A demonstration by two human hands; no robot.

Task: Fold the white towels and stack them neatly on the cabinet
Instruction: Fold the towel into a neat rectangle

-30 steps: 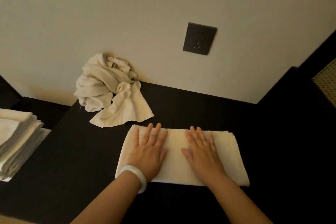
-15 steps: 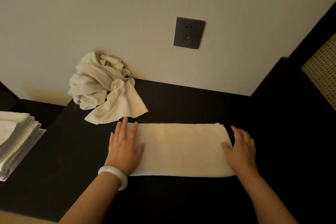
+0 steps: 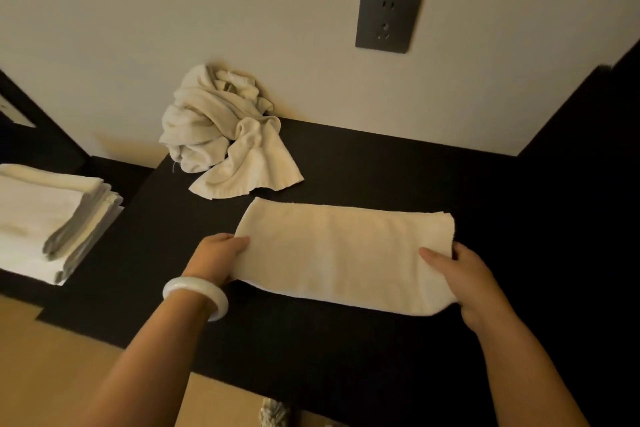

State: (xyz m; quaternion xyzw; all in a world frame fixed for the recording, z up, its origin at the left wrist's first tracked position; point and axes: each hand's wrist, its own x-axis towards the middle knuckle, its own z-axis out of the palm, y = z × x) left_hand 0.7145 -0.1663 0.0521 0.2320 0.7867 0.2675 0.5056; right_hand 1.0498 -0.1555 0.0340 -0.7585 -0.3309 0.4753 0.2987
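Long cream terry towel strip (image 3: 346, 253) gripped at both short ends on the black cabinet top (image 3: 415, 163).

Its left end is pinched by the left hand (image 3: 214, 262), its right by the right hand (image 3: 464, 282); for the next fold, ends should be brought together with edges matched.

Readable text: none is showing anywhere in view.
Wall socket (image 3: 388, 17): its dark plate is showing only plug holes, no lettering or brand.
Folded towel (image 3: 343, 253): plain cloth is showing, no tag or print.
Towel stack (image 3: 45, 218): no label is showing.
Bangle (image 3: 197, 295): plain white, nothing is reading on it.
Counter (image 3: 381, 166): plain dark top, no marks.
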